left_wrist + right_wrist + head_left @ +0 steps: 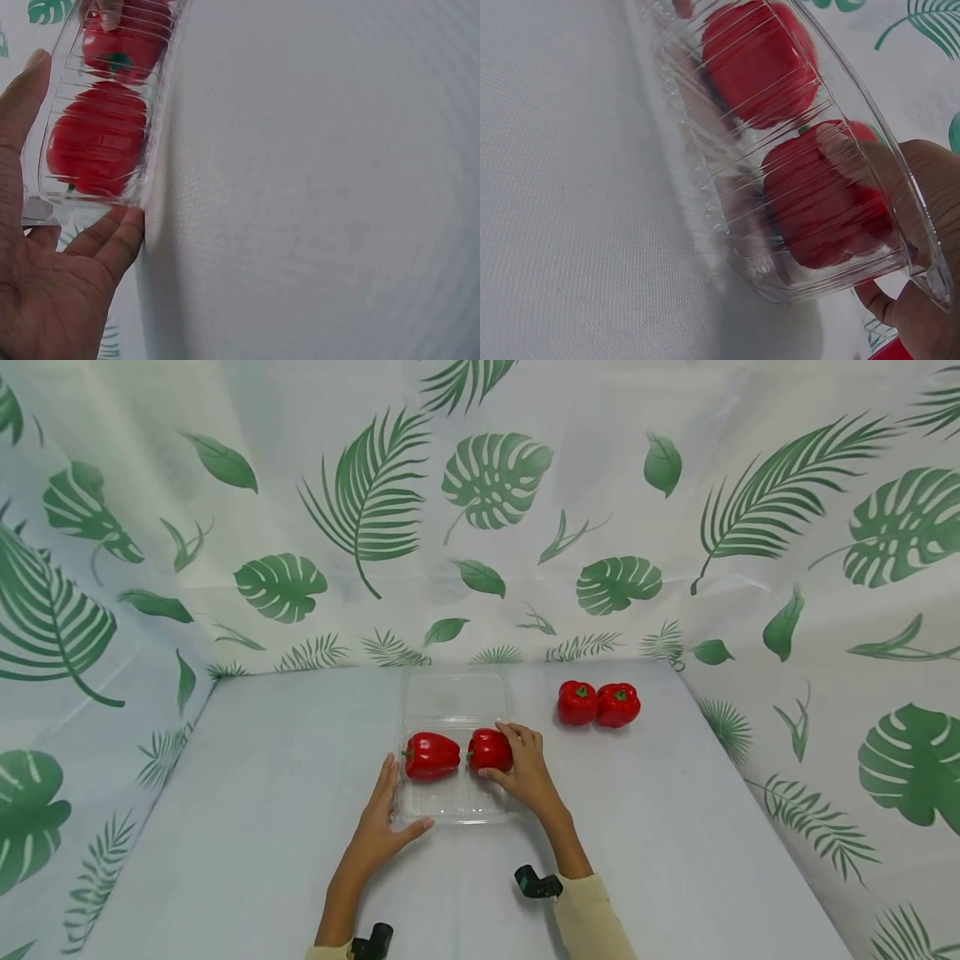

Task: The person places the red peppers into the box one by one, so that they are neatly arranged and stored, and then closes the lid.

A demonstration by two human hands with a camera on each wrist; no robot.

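A clear plastic clamshell container lies with its lid folded back, away from the person. Two red bell peppers sit in its base on their sides, stems to the left. My right hand grips the right bell pepper, thumb at the near side and fingers over the far side. In the right wrist view, the thumb presses on that pepper behind the ribbed clear wall. My left hand rests along the container's left side with extended fingers and thumb spread, near the left bell pepper.
Beyond the container to the right, two more red bell peppers, one and its neighbour, stand side by side, stems up. A white tabletop lies under everything. Leaf-printed cloth hangs at the back and sides.
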